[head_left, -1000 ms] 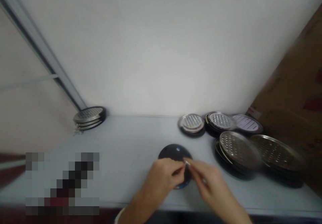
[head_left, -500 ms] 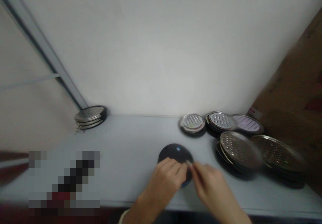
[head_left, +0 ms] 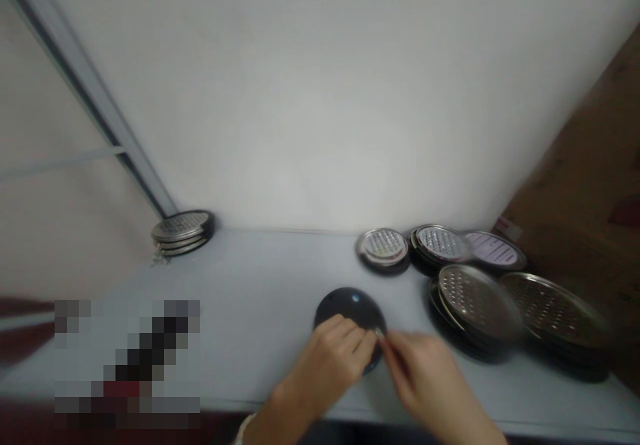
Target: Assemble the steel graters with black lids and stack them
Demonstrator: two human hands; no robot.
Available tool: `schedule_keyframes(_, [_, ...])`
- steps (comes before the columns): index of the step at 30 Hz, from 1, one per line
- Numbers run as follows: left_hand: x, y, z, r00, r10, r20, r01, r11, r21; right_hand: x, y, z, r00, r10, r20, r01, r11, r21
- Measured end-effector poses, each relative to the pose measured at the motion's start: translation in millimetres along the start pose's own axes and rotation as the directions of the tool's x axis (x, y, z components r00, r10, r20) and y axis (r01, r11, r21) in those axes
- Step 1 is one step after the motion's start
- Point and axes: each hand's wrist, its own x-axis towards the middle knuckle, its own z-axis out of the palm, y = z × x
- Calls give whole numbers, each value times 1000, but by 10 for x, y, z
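Note:
A dark, round, smooth dish-like piece point(head_left: 345, 303) lies on the table near its front edge, with a small bright reflection on its surface. My left hand point(head_left: 333, 355) rests over it, fingers curled and pressed against it, covering its lower part. At its right rim, my right hand point(head_left: 423, 368) is closed in a pinch, close to the left fingertips. Something small and shiny shows between the two hands; blur and the fingers hide what it is.
Round metal graters on dark bases stand at the right: a small one point(head_left: 384, 246), a stack point(head_left: 443, 243), and larger ones point(head_left: 477, 305) point(head_left: 555, 308). A labelled disc point(head_left: 493, 248) lies behind. Another grater stack point(head_left: 183, 226) sits back left. A wall point(head_left: 300, 98) closes the far side; a brown carton point(head_left: 590, 185) flanks the right.
The whole view has shifted slightly. Both hands stay at the dark round piece in nearly the same pose, the right hand a touch lower and further right.

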Motion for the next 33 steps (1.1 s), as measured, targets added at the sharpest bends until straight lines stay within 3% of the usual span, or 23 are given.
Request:
schedule_keyframes(4, [3, 10, 4, 999, 37, 13, -37, 999, -5, -6, 7, -59, 997, 19, 72, -25, 996, 89])
schedule_keyframes(12, [-7, 41, 53, 1000, 27, 5, -27, 1000, -7, -11, -4, -73, 996, 21, 92, -28, 996, 82])
schedule_keyframes(18, [-18, 32, 83, 1000, 25, -1, -25, 1000, 18, -15, -10, -52, 997, 36, 71, -32, 998, -47])
schedule_keyframes(29, [-11, 11, 78, 999, 17, -36, -17, 1000, -5, 3, 5, -102, 987, 82, 140, -100, 986, 130])
schedule_keyframes(33, [-20, -8, 111, 997, -67, -42, 64, 995, -70, 23, 35, -99, 986, 92, 138, -117, 975, 190])
